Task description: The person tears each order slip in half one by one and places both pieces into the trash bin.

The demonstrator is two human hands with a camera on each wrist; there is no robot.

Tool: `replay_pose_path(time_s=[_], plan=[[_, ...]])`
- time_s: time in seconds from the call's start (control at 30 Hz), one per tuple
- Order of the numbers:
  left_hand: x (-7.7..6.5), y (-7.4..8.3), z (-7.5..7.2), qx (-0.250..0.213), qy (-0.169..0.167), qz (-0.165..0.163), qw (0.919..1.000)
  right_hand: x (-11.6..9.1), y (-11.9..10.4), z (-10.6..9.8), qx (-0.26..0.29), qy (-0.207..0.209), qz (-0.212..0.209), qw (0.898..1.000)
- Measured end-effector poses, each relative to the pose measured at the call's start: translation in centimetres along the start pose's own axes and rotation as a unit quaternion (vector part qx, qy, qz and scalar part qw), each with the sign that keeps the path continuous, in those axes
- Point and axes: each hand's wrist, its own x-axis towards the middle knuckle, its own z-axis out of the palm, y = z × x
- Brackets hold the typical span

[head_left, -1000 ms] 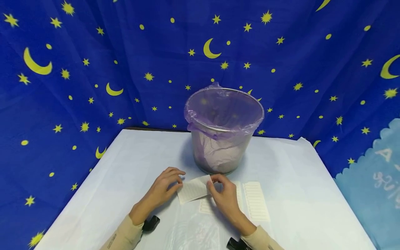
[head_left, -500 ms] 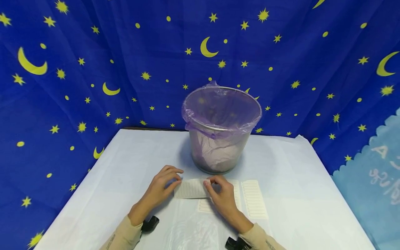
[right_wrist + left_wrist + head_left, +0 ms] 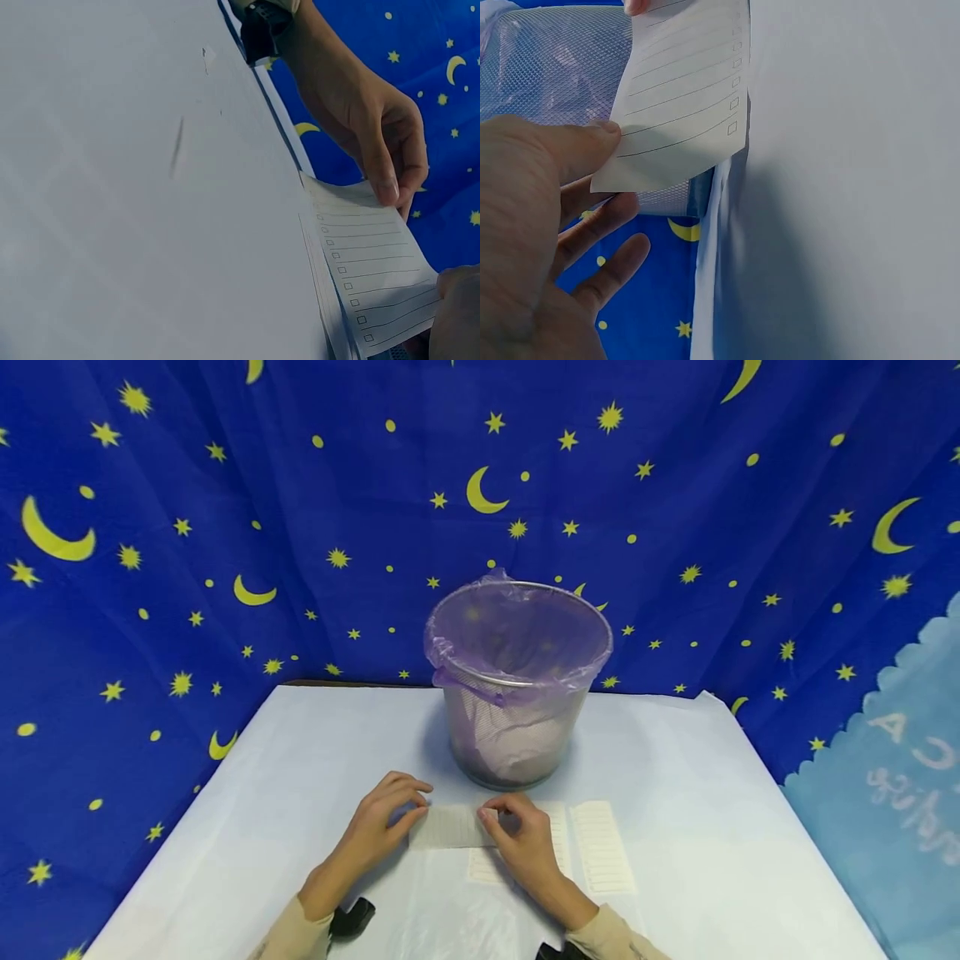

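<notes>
Between my two hands is a ruled checklist slip (image 3: 450, 827), lying crosswise, with a column of small boxes along one long side. My left hand (image 3: 367, 835) pinches its left end; in the left wrist view the thumb (image 3: 592, 146) is on the lined face and the other fingers are behind. My right hand (image 3: 528, 843) pinches the right end between thumb and forefinger. The slip (image 3: 375, 262) bends and is raised off the table in the right wrist view. Under and beside my right hand lie more slips, one of them the slip at the right (image 3: 602, 847).
Just beyond the hands stands a mesh wastebasket (image 3: 517, 735) lined with a purple plastic bag (image 3: 517, 627). Clear plastic film (image 3: 457, 910) lies at the near side of the white table (image 3: 697, 827). A blue curtain (image 3: 360, 485) with moons and stars hangs behind.
The slip was tilted up to the right a second ago; it has been levelled and lowered, both hands still at its ends. The head view has shifted slightly.
</notes>
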Motion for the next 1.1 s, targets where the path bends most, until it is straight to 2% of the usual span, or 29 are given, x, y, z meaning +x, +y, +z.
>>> replay_pose_path(time_s=[0.17, 0.3, 0.53, 0.7, 0.83, 1.1], plan=[[0.3, 0.6, 0.6, -0.005, 0.011, 0.016, 0.9998, 0.5, 0.1, -0.4, -0.004, -0.001, -0.007, 1.000], [0.5, 1.2, 1.3, 0.000, 0.015, 0.015, 0.9998, 0.9, 0.1, -1.3, -0.003, -0.007, 0.002, 1.000], [0.5, 1.5, 0.7, 0.000, 0.021, 0.007, 0.9998, 1.2, -0.4, -1.1, 0.000, -0.012, 0.004, 1.000], [0.9, 1.5, 0.9, -0.006, 0.022, 0.012, 0.9997, 1.2, -0.5, -1.2, 0.005, -0.006, 0.013, 1.000], [1.2, 1.4, 1.0, -0.012, 0.011, 0.009, 0.9998, 1.2, -0.8, -1.3, 0.015, -0.001, 0.016, 1.000], [1.2, 1.6, 1.1, -0.054, -0.001, 0.014, 0.9985, 1.0, -1.4, -0.8, 0.053, -0.011, -0.021, 0.998]])
